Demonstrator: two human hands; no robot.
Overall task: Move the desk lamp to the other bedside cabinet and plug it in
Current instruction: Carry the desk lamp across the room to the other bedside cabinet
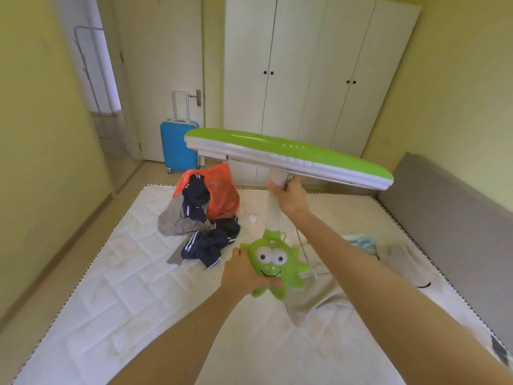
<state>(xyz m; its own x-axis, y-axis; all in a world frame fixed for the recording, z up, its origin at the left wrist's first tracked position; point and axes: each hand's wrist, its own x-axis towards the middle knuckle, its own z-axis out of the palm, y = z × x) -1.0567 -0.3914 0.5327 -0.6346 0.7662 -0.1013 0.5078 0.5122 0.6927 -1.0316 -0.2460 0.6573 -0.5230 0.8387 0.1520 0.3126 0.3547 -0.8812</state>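
Note:
I hold the desk lamp in the air over a bare mattress (133, 287). Its long green-and-white head (288, 157) stretches from centre to upper right. My right hand (291, 195) grips the white neck just under the head. The base (277, 262) is a green cartoon creature with big eyes and a smile, and my left hand (244, 273) clasps its left side. A white cord (305, 254) hangs from the lamp behind my right forearm; its plug is hidden. No bedside cabinet is in view.
A pile of dark and grey clothes (200, 232) with an orange bag (222, 193) lies on the mattress ahead. A grey headboard (449, 218) runs along the right. A blue suitcase (179, 145), an open door and a white wardrobe (305, 79) stand beyond.

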